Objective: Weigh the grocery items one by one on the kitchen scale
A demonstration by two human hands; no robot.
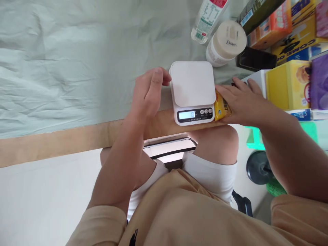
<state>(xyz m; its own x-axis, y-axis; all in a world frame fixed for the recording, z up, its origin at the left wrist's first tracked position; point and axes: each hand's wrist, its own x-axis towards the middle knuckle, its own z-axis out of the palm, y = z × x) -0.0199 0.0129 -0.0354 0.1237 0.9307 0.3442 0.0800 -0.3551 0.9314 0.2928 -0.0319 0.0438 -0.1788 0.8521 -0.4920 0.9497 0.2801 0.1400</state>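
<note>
A white digital kitchen scale (193, 85) lies at the table's front edge, its display reading 0 and its plate bare. At its left side is my left hand (151, 90), closed loosely with the fingers curled and their tips beside the scale's rim; I see nothing in it. My right hand (243, 99) is on the other side, palm down over a small yellow packet (221, 106) with printed characters. That packet sits against the scale's right side, partly hidden by the hand, whose fingers are bent over it.
Behind the scale stand a white Dove jar (229, 39) and a clear bottle (206, 22). A dark phone-like object (256, 58), a yellow box (288, 83) and several other packages crowd the right. A greenish cloth (77, 68) covers the table; its wooden edge (64, 140) runs along the front.
</note>
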